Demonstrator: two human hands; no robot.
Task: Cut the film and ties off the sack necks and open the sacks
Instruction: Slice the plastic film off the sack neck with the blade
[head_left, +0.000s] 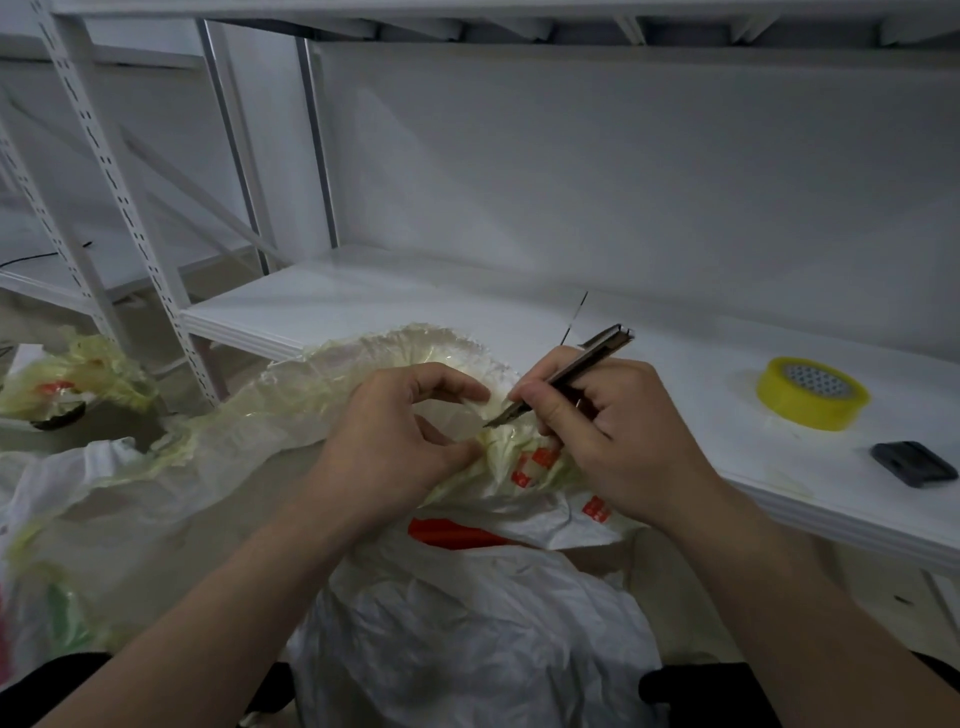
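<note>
1. Sack neck (524, 457): gathered, wrapped in yellowish film (332, 384), with red print showing through. It lies directly under and between both hands, above the white sack (467, 623) that stands between the forearms.
2. Film: a loose length already hangs free of the neck, arching up behind the left hand and trailing off to that hand's outer side. The wrap on the neck itself is not yet off, and no tie can be made out.
3. Left hand (395, 431): thumb and fingertips pinch a fold of film just beside the neck, and appear to pull it taut towards the blade.
4. Right hand (608, 431): fingers curled firmly round a utility knife (587, 361), held pen-fashion. The blade tip (493, 422) sits at the film, between the two hands and close to the left fingertips.
5. Step in hand, by judgement: cutting the film at the neck. The sack is unopened.
6. Next move calls for a shallow draw through the taut film, away from the left fingers and clear of the sack wall.
7. Beyond the right hand, on the white shelf (363, 306): a yellow tape roll (813, 392) and a dark flat object (914, 464), unidentified.
8. Well beyond the left hand: a second film-wrapped bundle (62, 382).
</note>
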